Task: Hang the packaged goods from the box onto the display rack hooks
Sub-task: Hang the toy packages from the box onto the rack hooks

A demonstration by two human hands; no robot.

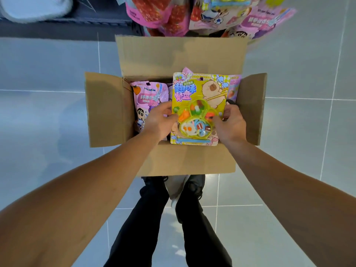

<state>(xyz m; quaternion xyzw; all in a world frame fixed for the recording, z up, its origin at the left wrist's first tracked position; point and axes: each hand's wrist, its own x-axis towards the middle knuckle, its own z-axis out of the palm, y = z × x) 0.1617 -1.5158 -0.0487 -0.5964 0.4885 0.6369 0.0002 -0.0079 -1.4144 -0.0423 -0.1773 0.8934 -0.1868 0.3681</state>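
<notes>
An open cardboard box point(107, 110) stands on the floor in front of my feet. Both hands hold a yellow blister-card pack point(200, 93) with a capybara picture and candy shapes just above the box. My left hand point(160, 120) grips its left edge and my right hand point(230, 124) grips its right edge. A pink pouch point(148, 95) with a cartoon boy lies inside the box on the left. Another pink pack point(234, 87) peeks out behind the yellow card on the right. Packs hang on the display rack point(212, 14) at the top.
Grey tiled floor point(48, 122) surrounds the box. A dark shelf base point(67, 26) runs along the top left with a pale rounded object point(32, 8) on it. My legs in black trousers point(154, 218) and shoes stand right behind the box.
</notes>
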